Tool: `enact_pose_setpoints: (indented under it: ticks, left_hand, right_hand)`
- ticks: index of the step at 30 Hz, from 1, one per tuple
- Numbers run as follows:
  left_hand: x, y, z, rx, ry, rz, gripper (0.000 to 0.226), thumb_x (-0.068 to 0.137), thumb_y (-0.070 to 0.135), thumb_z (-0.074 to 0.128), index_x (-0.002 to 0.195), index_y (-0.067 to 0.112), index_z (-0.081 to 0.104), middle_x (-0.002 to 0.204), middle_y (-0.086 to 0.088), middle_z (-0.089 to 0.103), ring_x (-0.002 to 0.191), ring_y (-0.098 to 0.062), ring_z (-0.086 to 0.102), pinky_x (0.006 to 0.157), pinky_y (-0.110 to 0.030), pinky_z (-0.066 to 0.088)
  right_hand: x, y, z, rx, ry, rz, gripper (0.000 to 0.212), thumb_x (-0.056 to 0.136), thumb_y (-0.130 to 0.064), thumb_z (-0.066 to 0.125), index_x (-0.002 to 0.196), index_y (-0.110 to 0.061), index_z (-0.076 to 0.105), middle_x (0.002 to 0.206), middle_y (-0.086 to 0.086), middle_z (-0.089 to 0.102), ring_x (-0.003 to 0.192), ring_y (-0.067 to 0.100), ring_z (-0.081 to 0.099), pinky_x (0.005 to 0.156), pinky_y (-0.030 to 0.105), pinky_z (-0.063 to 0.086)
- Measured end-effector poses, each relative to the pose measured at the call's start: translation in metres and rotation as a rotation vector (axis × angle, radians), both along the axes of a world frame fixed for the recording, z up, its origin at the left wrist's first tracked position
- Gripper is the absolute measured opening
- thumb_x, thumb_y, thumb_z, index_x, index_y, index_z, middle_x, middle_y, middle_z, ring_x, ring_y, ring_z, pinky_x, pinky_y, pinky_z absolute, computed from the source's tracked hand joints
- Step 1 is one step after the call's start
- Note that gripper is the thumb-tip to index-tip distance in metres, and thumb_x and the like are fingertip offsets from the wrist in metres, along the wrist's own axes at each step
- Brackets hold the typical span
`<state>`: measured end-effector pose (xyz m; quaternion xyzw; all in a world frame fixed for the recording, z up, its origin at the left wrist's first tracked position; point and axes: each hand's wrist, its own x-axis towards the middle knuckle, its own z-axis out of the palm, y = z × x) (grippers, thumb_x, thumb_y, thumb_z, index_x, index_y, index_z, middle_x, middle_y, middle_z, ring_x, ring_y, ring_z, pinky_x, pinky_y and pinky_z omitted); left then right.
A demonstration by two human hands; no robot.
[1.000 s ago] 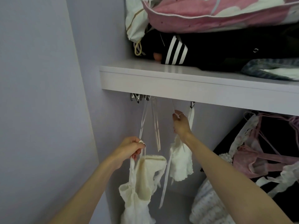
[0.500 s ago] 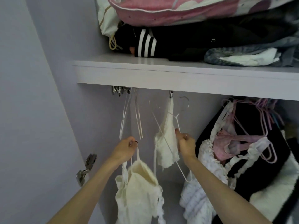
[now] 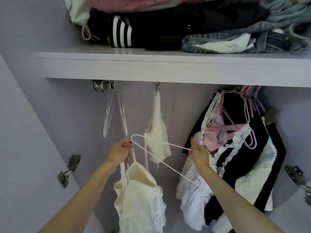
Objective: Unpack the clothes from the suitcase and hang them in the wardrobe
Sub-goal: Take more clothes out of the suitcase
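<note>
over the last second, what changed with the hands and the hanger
The right hand left the rail, took the white wire hanger down and now holds it tilted, off the rail. The left hand keeps gripping the cream top by its straps; the white garment stays clipped up.

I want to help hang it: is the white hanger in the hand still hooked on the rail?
No, the right hand holds the white hanger free, well below the shelf.

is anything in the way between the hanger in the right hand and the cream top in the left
Nothing visible does. The white hanger in the right hand has its shoulder end beside the left hand, which holds the cream top by its straps. The hanging white garment is behind.
</note>
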<state>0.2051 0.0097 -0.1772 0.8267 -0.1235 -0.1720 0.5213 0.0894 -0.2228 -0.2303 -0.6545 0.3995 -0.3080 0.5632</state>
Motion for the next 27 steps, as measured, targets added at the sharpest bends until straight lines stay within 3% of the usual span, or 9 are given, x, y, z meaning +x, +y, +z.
enact_pose_setpoints:
  ticks: [5,9,13,15,17,19,21,23,27]
  left_hand:
    - [0.001,-0.007,-0.002,0.036,-0.041,0.069,0.017,0.096,0.010,0.041,0.085,0.010,0.053,0.063,-0.010,0.049,0.043,-0.020,0.040,0.037,-0.023,0.039]
    - [-0.009,-0.015,0.002,0.061,-0.089,-0.026,0.017,0.097,0.011,0.042,0.085,0.008,0.054,0.060,-0.008,0.051,0.038,-0.017,0.042,0.035,-0.019,0.037]
    - [-0.022,-0.027,-0.001,0.166,-0.127,-0.201,0.017,0.095,0.011,0.047,0.083,0.009,0.058,0.058,-0.005,0.056,0.028,-0.010,0.043,0.039,-0.018,0.039]
    - [-0.021,-0.026,-0.006,0.178,-0.135,-0.201,0.018,0.095,0.010,0.046,0.081,0.009,0.056,0.061,-0.006,0.055,0.027,-0.008,0.042,0.039,-0.018,0.039]
    - [-0.017,-0.021,-0.011,0.203,-0.141,-0.215,0.019,0.094,0.007,0.046,0.078,0.012,0.053,0.065,-0.007,0.054,0.031,-0.008,0.044,0.045,-0.021,0.040]
    - [-0.017,-0.016,-0.017,0.240,-0.138,-0.280,0.013,0.090,0.001,0.050,0.091,0.014,0.051,0.076,-0.006,0.052,0.046,-0.013,0.049,0.051,-0.026,0.043]
    - [-0.023,-0.014,-0.022,0.332,-0.205,-0.401,0.040,0.083,-0.007,0.051,0.112,0.019,0.041,0.097,-0.007,0.046,0.069,-0.020,0.053,0.057,-0.027,0.045]
    - [-0.029,-0.016,-0.028,0.563,-0.400,-0.523,0.051,0.080,-0.010,0.047,0.116,0.024,0.038,0.113,-0.004,0.036,0.085,-0.025,0.049,0.068,-0.031,0.047]
    - [-0.039,-0.023,-0.025,0.966,-0.682,-0.478,0.032,0.087,-0.001,0.048,0.113,0.018,0.047,0.127,-0.007,0.029,0.101,-0.029,0.049,0.083,-0.034,0.048]
  right_hand:
    - [-0.015,-0.012,0.003,-0.079,0.081,0.014,0.061,0.096,-0.035,0.048,0.040,-0.010,0.042,0.043,0.002,0.043,0.048,0.018,0.042,0.067,0.032,0.036]
    - [-0.015,-0.002,0.007,-0.239,0.157,0.118,0.062,0.096,-0.035,0.048,0.038,-0.014,0.044,0.033,-0.006,0.044,0.051,0.020,0.047,0.069,0.032,0.040]
    - [-0.003,0.023,0.025,-0.308,0.257,0.217,0.056,0.097,-0.039,0.043,0.046,-0.018,0.049,0.052,-0.005,0.052,0.063,0.021,0.052,0.069,0.027,0.037]
    - [0.002,0.025,0.031,-0.166,0.299,0.245,0.049,0.095,-0.039,0.048,0.051,-0.017,0.054,0.057,-0.006,0.054,0.064,0.018,0.051,0.069,0.027,0.037]
    - [0.000,0.020,0.034,0.082,0.275,0.270,0.039,0.091,-0.033,0.056,0.059,-0.012,0.057,0.050,-0.007,0.051,0.055,0.013,0.042,0.053,0.023,0.033]
    - [-0.007,0.015,0.034,0.238,0.270,0.288,0.032,0.091,-0.025,0.058,0.065,-0.007,0.059,0.038,-0.009,0.044,0.045,0.010,0.028,0.038,0.018,0.021]
    - [-0.010,0.014,0.035,0.317,0.277,0.324,0.033,0.093,-0.023,0.056,0.066,-0.005,0.060,0.043,-0.006,0.038,0.038,0.007,0.022,0.034,0.016,0.014]
    - [-0.009,0.013,0.038,0.421,0.277,0.383,0.034,0.095,-0.023,0.053,0.067,-0.005,0.061,0.047,-0.005,0.032,0.031,0.003,0.020,0.033,0.014,0.012]
    - [-0.009,0.005,0.052,0.595,0.242,0.513,0.029,0.096,-0.025,0.051,0.077,-0.005,0.059,0.038,-0.010,0.031,0.027,0.002,0.022,0.032,0.012,0.013]
